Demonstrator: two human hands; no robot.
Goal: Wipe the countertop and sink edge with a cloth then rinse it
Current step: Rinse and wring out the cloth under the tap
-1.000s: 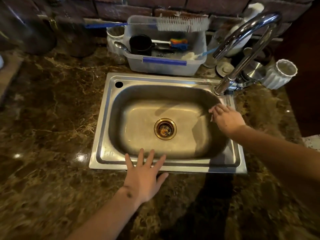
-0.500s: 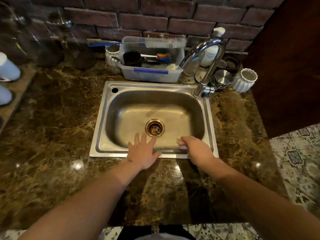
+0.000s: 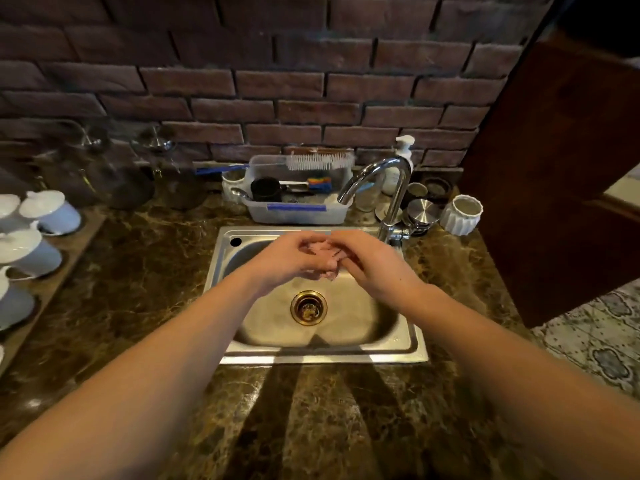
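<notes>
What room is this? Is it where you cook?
Most likely a home kitchen. There is a steel sink with a curved tap set into a marble countertop, and a plastic tub of washing-up brushes stands behind it by a soap pump bottle.

We barely see the pinkish cloth point(image 3: 320, 258), bunched between both hands point(image 3: 332, 259) above the sink point(image 3: 325, 356); left of the sink, white cups point(image 3: 24, 247) are cropped.

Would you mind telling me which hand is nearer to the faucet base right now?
Right. The right hand is over the sink just left of the faucet base; the left hand is farther left, and both grip the cloth.
</notes>
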